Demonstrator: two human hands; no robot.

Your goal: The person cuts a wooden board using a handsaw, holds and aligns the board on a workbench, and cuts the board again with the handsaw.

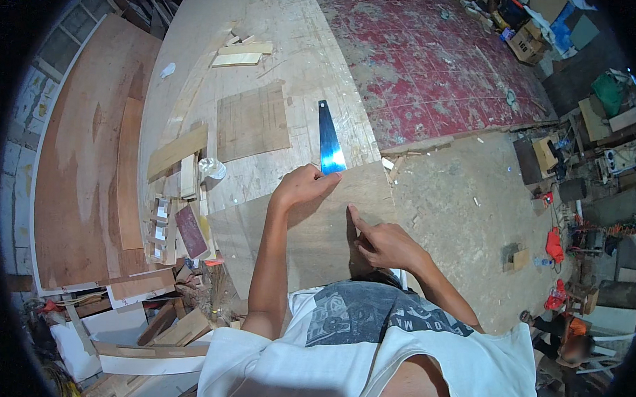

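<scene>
A plywood sheet (298,241) lies in front of me, over the near end of the wooden worktable. At its far edge, my left hand (305,188) is closed, the thumb stretched along the edge and the other fingers curled. Just beyond that thumb lies a saw blade (329,138), its narrow, holed end pointing away from me. The blade's wide end meets the sheet's edge, and no handle shows. My right hand (391,245) is over the sheet's right part, index finger stretched to the surface, other fingers bent, with nothing visible in it.
On the worktable (298,45) lie a thin square panel (252,124), wood strips (239,59) and a clear plastic cup (212,168). Large boards (86,171) lean at left above scrap wood (175,329). At lower right a person (572,347) is near the clutter.
</scene>
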